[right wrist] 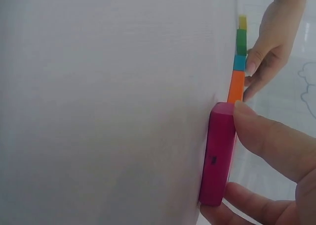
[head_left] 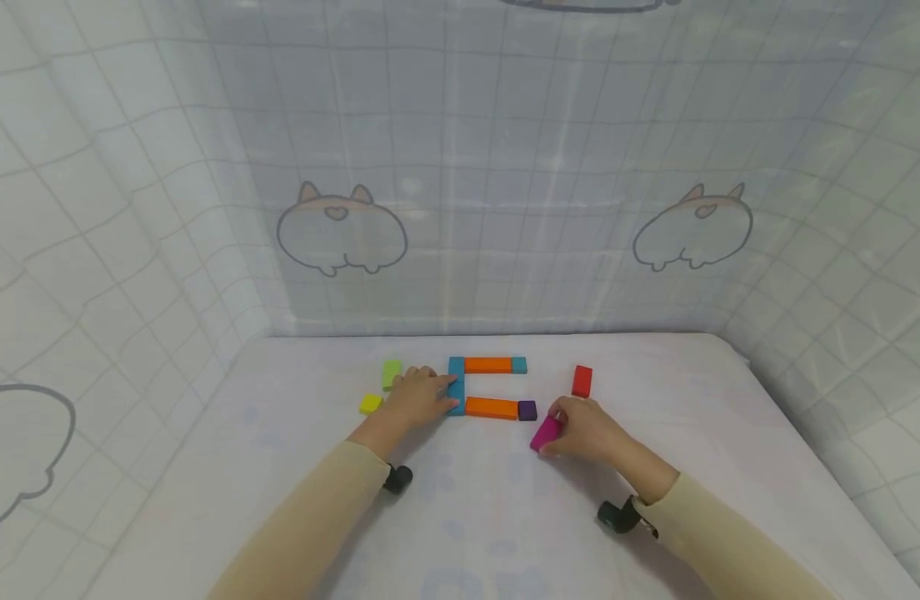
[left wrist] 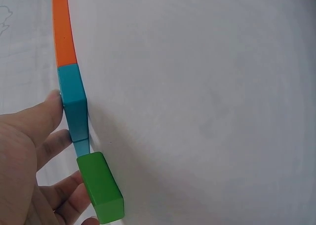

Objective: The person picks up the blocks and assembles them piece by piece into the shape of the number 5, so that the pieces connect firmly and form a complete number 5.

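My right hand [head_left: 586, 429] pinches a magenta block [head_left: 547, 432] between thumb and fingers, low over the white table. In the right wrist view the thumb lies at one end of this magenta block [right wrist: 218, 158] and fingers at the other. My left hand [head_left: 415, 398] reaches to two blue blocks [head_left: 457, 398] laid end to end, its thumb and index finger extended against them. Two orange blocks [head_left: 492, 408] run right from the blue ones; the near one ends at a purple block [head_left: 527, 410], the far one at a small teal block [head_left: 519, 365].
A green block [head_left: 392, 374] and a yellow block [head_left: 371, 404] lie left of the blue ones, close by the left hand. Beyond the right hand lies a red block [head_left: 582, 381]. A grid-patterned curtain [head_left: 520, 250] rises behind the white table [head_left: 460, 517].
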The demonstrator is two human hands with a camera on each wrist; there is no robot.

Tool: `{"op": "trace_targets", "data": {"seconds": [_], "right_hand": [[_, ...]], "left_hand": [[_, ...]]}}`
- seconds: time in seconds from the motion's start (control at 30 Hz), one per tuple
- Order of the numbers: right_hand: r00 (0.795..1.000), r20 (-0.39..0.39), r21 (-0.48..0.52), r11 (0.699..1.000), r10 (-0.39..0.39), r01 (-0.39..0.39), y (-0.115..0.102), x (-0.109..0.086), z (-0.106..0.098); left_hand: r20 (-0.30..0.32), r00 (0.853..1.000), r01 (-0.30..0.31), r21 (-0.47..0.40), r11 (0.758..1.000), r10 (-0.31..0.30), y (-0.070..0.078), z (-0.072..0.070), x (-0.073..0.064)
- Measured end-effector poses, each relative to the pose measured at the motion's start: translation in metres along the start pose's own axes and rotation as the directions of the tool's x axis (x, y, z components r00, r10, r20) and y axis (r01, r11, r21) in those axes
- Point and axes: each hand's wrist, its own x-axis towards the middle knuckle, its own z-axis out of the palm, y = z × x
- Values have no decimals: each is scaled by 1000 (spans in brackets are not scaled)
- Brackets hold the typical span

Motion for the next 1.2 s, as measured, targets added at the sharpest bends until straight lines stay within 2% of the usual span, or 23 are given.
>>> {"op": "trace_targets", "data": {"seconds": [0.3,0.7,0.9,1.2], "right_hand": [[999,34,30,999,-39,38,0,0,0],[989,68,-25,991,-129,131,-1,-2,1],[983,91,7,987,-161,161,-3,-4,-1],[980,125,42,987,-158,153,-7,-3,-3]], "left_hand": [[-8,1000,2,-4,1000,-2,3,-3,-3],[3,1000,8,5,1000,-8,0,-1,0],[-1,1000,4,3,1000,-4,0,0,0],[1,1000,8,0,1000,-8,0,1,1]]}}
